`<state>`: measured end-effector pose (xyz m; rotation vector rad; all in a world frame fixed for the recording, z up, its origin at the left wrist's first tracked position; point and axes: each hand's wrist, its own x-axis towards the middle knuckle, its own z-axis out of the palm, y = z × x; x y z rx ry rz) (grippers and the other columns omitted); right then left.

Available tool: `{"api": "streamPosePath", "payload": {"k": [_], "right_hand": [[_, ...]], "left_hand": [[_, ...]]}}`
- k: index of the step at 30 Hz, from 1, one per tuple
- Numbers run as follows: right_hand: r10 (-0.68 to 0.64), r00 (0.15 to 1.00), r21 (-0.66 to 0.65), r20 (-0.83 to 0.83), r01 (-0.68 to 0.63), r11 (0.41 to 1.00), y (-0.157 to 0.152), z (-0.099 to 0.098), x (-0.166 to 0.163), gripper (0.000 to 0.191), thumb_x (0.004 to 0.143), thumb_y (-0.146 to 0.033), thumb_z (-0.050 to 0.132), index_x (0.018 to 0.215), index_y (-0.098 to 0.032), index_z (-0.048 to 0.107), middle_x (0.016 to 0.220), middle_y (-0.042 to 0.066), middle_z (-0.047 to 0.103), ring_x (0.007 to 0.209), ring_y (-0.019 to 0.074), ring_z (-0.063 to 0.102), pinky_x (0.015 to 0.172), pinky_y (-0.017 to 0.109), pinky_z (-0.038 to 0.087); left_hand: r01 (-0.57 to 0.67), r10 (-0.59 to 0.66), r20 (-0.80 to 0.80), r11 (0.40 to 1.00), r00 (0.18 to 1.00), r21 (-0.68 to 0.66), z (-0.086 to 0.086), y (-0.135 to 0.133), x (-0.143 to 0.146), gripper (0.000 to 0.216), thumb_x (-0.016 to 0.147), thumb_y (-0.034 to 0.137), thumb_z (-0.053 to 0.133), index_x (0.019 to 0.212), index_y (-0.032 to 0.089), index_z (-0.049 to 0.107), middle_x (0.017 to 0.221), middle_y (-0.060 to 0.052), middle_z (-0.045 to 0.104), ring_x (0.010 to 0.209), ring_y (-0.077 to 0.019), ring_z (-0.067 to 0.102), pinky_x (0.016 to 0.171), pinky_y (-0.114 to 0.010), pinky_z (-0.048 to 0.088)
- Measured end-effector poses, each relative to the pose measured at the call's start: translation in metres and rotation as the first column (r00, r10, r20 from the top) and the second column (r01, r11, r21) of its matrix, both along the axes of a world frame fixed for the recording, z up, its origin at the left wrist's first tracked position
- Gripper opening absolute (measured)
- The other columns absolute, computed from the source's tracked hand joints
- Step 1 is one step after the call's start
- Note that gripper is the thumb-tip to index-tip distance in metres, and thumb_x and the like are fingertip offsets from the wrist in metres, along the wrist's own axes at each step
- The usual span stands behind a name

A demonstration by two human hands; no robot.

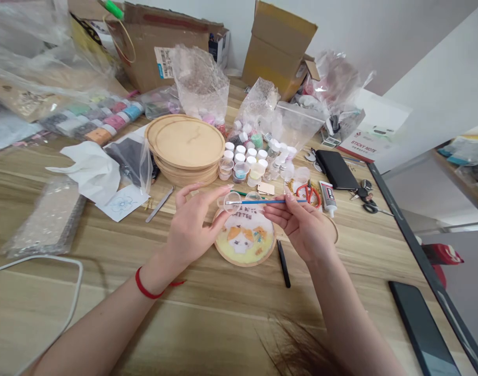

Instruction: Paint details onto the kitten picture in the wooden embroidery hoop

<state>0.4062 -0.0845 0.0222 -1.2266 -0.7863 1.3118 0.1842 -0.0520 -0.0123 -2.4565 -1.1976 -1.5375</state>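
Observation:
Between its thumb and fingers, my left hand [194, 222] pinches a small clear plastic cup [224, 202]. A thin blue paintbrush [257, 201] is held level in my right hand [301, 222], its tip at the cup. Whether the tip is inside the cup or in front of it, I cannot tell. Another clear cup or lid [253, 197] shows beside the fingers of my right hand. Below both hands lies a round wooden-rimmed picture [242, 245] of a white and orange cat on yellow, with lettering partly hidden. Black tweezers [284, 263] rest to its right.
Stacked round wooden plates [186, 141] and several white-capped jars [250, 156] stand behind my hands. Silver tweezers [159, 204] lie left. At right are red-handled pliers [310, 194], a glue tube [328, 198], a black wallet [336, 169], keys [362, 190] and a phone [422, 329].

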Motion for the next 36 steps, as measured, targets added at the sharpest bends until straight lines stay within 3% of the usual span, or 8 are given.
{"api": "streamPosePath", "payload": {"k": [5,9,16,36], "right_hand": [[-0.091,0.993,0.073,0.071,0.086,0.994,-0.001,0.008,0.019,0.026,0.084,-0.045,0.077,0.083,-0.019,0.074,0.077,0.008,0.081,0.075,0.0233,0.08,0.078,0.036,0.068],[-0.086,0.976,0.076,0.199,0.072,0.994,-0.003,0.017,0.035,0.031,0.078,-0.048,0.083,0.083,-0.018,0.076,0.075,0.008,0.08,0.067,0.0227,0.079,0.069,0.034,0.067],[-0.005,0.951,-0.019,0.308,0.012,1.0,-0.001,0.013,0.036,0.045,0.069,-0.059,0.086,0.078,-0.016,0.077,0.073,0.01,0.08,0.069,0.0233,0.079,0.073,0.036,0.068],[0.011,0.946,-0.015,0.323,-0.007,1.0,0.001,0.008,0.034,0.043,0.072,-0.06,0.084,0.08,-0.017,0.078,0.08,0.008,0.079,0.074,0.02,0.078,0.076,0.033,0.068]], "left_hand": [[-0.135,0.136,0.006,0.986,0.991,-0.101,0.001,0.002,-0.001,0.044,0.089,0.03,0.072,0.129,0.027,0.056,0.114,-0.004,0.077,0.106,-0.0248,0.072,0.104,-0.046,0.048],[-0.216,0.221,0.014,0.964,0.975,-0.155,0.004,0.002,-0.003,0.042,0.089,0.033,0.072,0.126,0.026,0.056,0.117,-0.005,0.075,0.108,-0.0249,0.071,0.1,-0.043,0.05],[-0.175,0.181,0.034,0.975,0.983,-0.138,0.005,0.002,-0.002,0.042,0.087,0.03,0.074,0.126,0.026,0.057,0.114,-0.005,0.076,0.109,-0.0253,0.071,0.103,-0.043,0.049],[-0.185,0.187,0.003,0.972,0.982,-0.142,0.005,0.003,-0.002,0.041,0.087,0.029,0.074,0.125,0.025,0.059,0.115,-0.004,0.076,0.106,-0.0237,0.072,0.103,-0.041,0.048]]}}
